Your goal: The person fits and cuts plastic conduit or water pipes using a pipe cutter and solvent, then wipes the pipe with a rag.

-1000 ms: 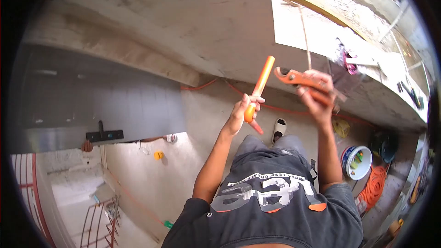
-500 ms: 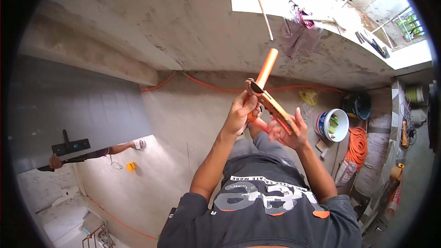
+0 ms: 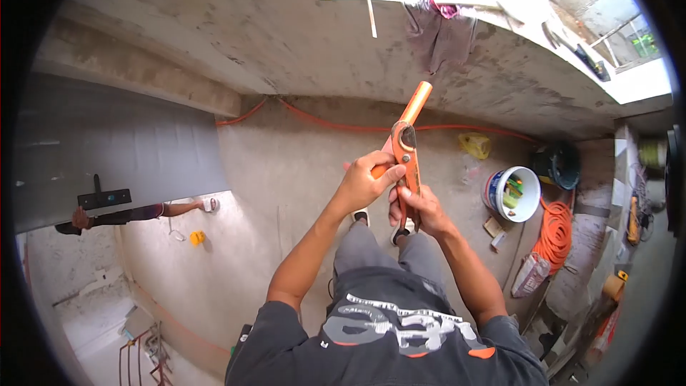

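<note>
Holding pipe cutter (image 3: 405,161) against orange pipe (image 3: 415,104).
Gripping pipe in left hand (image 3: 363,186), cutter handles in closed right hand (image 3: 419,205).

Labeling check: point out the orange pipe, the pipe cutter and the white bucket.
orange pipe (image 3: 417,102), head view, upper shaft above the cutter.
pipe cutter (image 3: 408,163), head view, orange body below its head.
white bucket (image 3: 493,199), head view, left outer wall.

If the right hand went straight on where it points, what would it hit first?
Probably the orange pipe: the cutter in the right hand points at it, close above the left hand. Depth is unclear.
</note>
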A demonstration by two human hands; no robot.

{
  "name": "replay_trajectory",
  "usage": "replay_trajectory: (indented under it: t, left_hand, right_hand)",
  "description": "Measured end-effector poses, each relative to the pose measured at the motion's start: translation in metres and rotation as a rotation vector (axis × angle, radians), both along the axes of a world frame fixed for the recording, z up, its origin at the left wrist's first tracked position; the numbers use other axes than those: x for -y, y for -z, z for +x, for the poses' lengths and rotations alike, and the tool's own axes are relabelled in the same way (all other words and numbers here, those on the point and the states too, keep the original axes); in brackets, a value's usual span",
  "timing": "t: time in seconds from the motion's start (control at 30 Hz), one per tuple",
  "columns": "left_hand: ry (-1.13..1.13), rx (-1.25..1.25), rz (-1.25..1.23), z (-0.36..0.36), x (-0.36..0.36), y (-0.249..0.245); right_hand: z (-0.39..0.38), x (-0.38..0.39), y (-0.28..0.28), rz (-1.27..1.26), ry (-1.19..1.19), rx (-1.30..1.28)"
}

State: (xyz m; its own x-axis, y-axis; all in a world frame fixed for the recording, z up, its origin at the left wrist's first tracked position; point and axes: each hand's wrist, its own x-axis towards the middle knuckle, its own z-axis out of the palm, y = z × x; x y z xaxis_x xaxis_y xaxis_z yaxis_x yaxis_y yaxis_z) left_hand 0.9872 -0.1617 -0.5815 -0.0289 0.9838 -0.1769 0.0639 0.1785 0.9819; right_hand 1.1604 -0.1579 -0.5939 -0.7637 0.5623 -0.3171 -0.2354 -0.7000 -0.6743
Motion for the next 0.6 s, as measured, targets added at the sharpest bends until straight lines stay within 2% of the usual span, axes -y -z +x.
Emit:
replay_trajectory:
  t: [0.07,0.1,0.13,0.23,0.3,0.33,0.37,0.4,0.47,0.5,0.57,0.6]
  left_hand:
    - [0.124,-0.189,0.112,0.003,0.002,0.016]
    - [0.195,-0.153,-0.018,0.004,0.001,0.02]
    - [0.196,-0.163,-0.051,0.004,-0.001,0.029]
    - [0.072,-0.278,0.073,0.014,-0.011,0.054]
    - [0.127,-0.37,0.083,0.008,-0.02,0.07]
    - [0.17,-0.456,0.104,0.004,-0.025,0.083]
    - [0.153,-0.372,0.131,-0.001,-0.026,0.11]
    - [0.15,-0.378,0.125,-0.006,-0.03,0.122]
    - [0.226,-0.473,0.206,-0.013,-0.032,0.144]
    - [0.22,-0.471,0.204,-0.012,-0.033,0.157]
    - [0.18,-0.675,0.323,-0.009,-0.032,0.182]
    - [0.165,-0.683,0.34,-0.007,-0.031,0.194]
  right_hand:
    - [0.013,-0.001,0.025,-0.031,-0.035,-0.015]
    - [0.015,-0.002,0.035,-0.062,-0.042,-0.076]
    - [0.017,-0.005,0.046,-0.089,-0.049,-0.132]
    - [0.022,-0.01,0.082,-0.303,0.071,-0.37]
    - [0.019,-0.019,0.108,-0.33,0.125,-0.443]
    - [0.015,-0.025,0.121,-0.284,0.237,-0.409]
    - [0.012,-0.028,0.135,-0.243,0.347,-0.371]
    - [0.008,-0.035,0.146,-0.25,0.344,-0.376]
    - [0.001,-0.048,0.175,-0.269,0.603,-0.153]
    - [-0.005,-0.052,0.196,-0.218,0.674,-0.151]
    - [-0.019,-0.053,0.227,-0.211,0.746,-0.13]
    - [-0.029,-0.056,0.24,-0.203,0.818,-0.115]
